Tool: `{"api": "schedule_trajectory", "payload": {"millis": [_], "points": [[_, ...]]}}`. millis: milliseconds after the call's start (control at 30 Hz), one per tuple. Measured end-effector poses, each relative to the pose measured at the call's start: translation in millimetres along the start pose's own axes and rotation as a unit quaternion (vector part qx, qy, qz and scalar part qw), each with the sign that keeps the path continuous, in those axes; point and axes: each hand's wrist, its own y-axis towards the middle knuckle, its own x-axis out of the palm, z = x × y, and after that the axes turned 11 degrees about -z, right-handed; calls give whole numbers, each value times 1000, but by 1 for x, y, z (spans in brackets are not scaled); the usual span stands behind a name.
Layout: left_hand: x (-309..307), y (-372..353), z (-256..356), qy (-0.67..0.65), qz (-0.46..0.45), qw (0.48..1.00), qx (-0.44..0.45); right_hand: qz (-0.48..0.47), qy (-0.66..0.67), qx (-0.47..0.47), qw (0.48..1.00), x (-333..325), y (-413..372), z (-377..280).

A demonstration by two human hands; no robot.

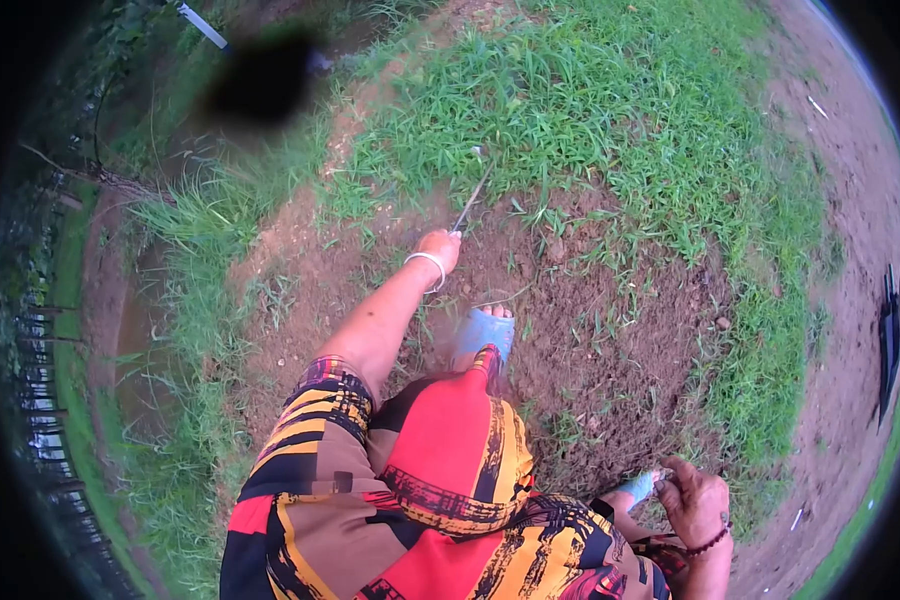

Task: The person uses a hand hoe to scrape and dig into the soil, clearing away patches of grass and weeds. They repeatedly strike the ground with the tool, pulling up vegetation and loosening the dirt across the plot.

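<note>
My left hand point(437, 248), with a white bangle at the wrist, is closed around the handle end of a thin-shafted hand tool point(472, 203). The tool points up and away from me, and its small pale tip point(477, 152) meets the edge of the green grass point(570, 110). Down at the lower right, my right hand point(695, 502) has curled fingers and wears a dark red bead bracelet; the inside of its grip is hidden. It hangs beside my foot in a light-blue sandal point(638, 487). My other blue sandal point(485, 335) rests on the soil ahead.
Loose brown soil point(620, 350) with bits of uprooted grass lies between my feet. Taller grass point(200, 240) lines the left, beside a muddy ditch point(145, 310). A bare dirt strip point(830, 200) runs along the right. A dark blot covers part of the upper-left view.
</note>
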Motion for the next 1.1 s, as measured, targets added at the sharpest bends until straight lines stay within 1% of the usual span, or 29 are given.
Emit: {"api": "schedule_trajectory", "payload": {"millis": [100, 200, 267, 300, 367, 400, 433, 467, 500, 567, 600, 633, 700, 733, 767, 800, 833, 867, 900, 967, 1000, 1033, 1100], "points": [[-13, -29, -2, -1, -12, 1000, 27, -2, -13, 12, 1000, -3, 3, -1], [-16, -67, -6, -27, -38, 999, -7, 4, -21, 8, 1000, -3, 1, -1], [-7, -105, -41, -23, -34, 999, -18, 15, -30, 4, 999, -5, 1, -3], [-8, -128, -56, 2, -44, 999, -19, 16, -29, 1, 999, -6, 1, -5], [20, -140, -119, 10, 20, 999, 39, -14, -10, 12, 1000, -10, 1, -10], [18, -144, -117, 8, 20, 999, 35, -17, -11, 10, 1000, -8, 1, -9], [11, -149, -108, -160, 11, 987, -32, -6, -12, -4, 1000, -5, 3, -6], [3, -152, -98, -323, 3, 942, -97, 5, -13, -18, 1000, -4, 5, -4], [-7, -147, -83, -358, 42, 932, -48, 6, -14, -19, 1000, -6, 8, -4], [-39, -129, -39, -440, 70, 895, -3, 9, -17, -12, 1000, -7, 10, -4], [-50, -114, -20, -434, 98, 894, 55, 8, -17, -10, 1000, -8, 12, -4], [-59, -98, -4, -426, 126, 889, 113, -11, -17, 1, 1000, -11, 14, -6], [-70, -66, 25, -403, 138, 895, 133, -32, -18, 12, 999, -13, 16, -7], [-65, -43, 28, -271, 195, 931, 145, -34, -21, 7, 999, -12, 18, -7], [-54, -28, 25, -169, 199, 958, 114, -36, -23, 3, 999, -10, 19, -8], [-42, -17, 16, -66, 202, 974, 81, -37, -23, 3, 999, -9, 19, -10], [-20, -9, -12, -8, 105, 993, 49, -40, -29, 5, 999, -10, 19, -11], [-3, -10, -33, 49, 8, 999, 19, -40, -37, 9, 998, -11, 21, -11], [-13, -38, -14, 34, 12, 999, -23, -37, -39, 8, 999, -11, 23, -10], [-12, -43, -8, 18, 1, 1000, -3, -42, -50, 14, 998, -6, 19, -7], [-12, -49, -10, 1, -2, 1000, 10, -48, -52, 11, 997, -6, 16, -8], [-13, -61, -17, 18, -4, 1000, 6, -38, -48, 7, 998, -6, 16, -11], [-4, -97, -43, 3, -10, 1000, -23, -20, -55, -8, 998, -5, 12, -10]]}}
